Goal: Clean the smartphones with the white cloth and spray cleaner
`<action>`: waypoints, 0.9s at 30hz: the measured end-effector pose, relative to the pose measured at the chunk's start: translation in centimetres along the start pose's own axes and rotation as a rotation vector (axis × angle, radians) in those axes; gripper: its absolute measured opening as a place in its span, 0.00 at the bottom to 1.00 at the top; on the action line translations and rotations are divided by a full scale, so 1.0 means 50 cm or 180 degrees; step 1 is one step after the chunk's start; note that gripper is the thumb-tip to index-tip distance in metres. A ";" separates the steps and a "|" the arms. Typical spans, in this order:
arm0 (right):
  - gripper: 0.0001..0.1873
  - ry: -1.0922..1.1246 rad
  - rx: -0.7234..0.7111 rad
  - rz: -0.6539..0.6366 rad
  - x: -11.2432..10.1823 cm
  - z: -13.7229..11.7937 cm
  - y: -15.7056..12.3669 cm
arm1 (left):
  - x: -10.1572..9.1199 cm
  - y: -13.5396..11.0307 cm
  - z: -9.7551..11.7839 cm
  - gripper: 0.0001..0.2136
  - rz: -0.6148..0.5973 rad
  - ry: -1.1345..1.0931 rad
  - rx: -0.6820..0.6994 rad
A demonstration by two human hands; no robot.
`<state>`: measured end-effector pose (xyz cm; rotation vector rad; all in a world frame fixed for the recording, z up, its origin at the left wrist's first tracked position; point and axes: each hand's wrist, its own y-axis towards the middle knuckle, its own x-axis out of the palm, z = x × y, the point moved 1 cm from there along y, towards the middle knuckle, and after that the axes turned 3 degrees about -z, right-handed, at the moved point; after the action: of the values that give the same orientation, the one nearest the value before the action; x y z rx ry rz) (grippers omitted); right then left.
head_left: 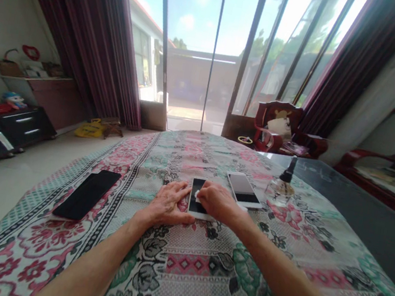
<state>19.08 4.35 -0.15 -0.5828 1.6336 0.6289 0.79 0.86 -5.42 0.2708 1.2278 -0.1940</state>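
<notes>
A white-framed smartphone (194,207) with a dark screen lies flat on the patterned tablecloth, partly covered by my right hand. My left hand (171,203) rests flat with fingers spread, its fingertips at the phone's left edge and its thumb along the lower edge. Pinched fingers of my right hand (216,200) press a small white wipe (197,194) onto the screen; most of the wipe is hidden. Just beyond that hand lies a second white smartphone (243,188), screen up. A bit of white material (243,208) shows beside my right wrist.
A large black phone (88,195) lies at the left on the tablecloth (187,263). To the right stands a clear bottle (280,190) with a black top. A dark glossy surface (312,177) adjoins the table at right. A wooden chair (277,125) stands by the glass doors.
</notes>
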 end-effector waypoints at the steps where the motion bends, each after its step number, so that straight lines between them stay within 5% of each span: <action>1: 0.14 -0.0016 -0.0092 0.0002 0.005 -0.013 0.002 | 0.000 0.000 -0.001 0.41 -0.0007 0.0021 0.0017; 4: 0.14 0.0053 -0.0169 -0.0030 0.006 -0.025 0.005 | 0.003 0.001 -0.005 0.42 -0.0022 0.0069 0.0044; 13: 0.11 -0.0013 0.0304 -0.0297 -0.040 0.073 -0.017 | 0.004 0.001 -0.005 0.43 0.0066 -0.0011 0.0042; 22: 0.12 0.0127 -0.0466 -0.0108 -0.003 -0.023 -0.007 | 0.006 0.005 -0.021 0.43 -0.0117 0.0001 0.0149; 27: 0.10 0.0079 -0.0107 -0.0422 -0.030 0.016 -0.015 | 0.007 0.006 -0.022 0.43 -0.0039 0.0037 0.0177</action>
<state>20.34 4.40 1.16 -0.7199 1.5955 0.5541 -0.02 1.47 -6.07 0.3131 1.2371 -0.2378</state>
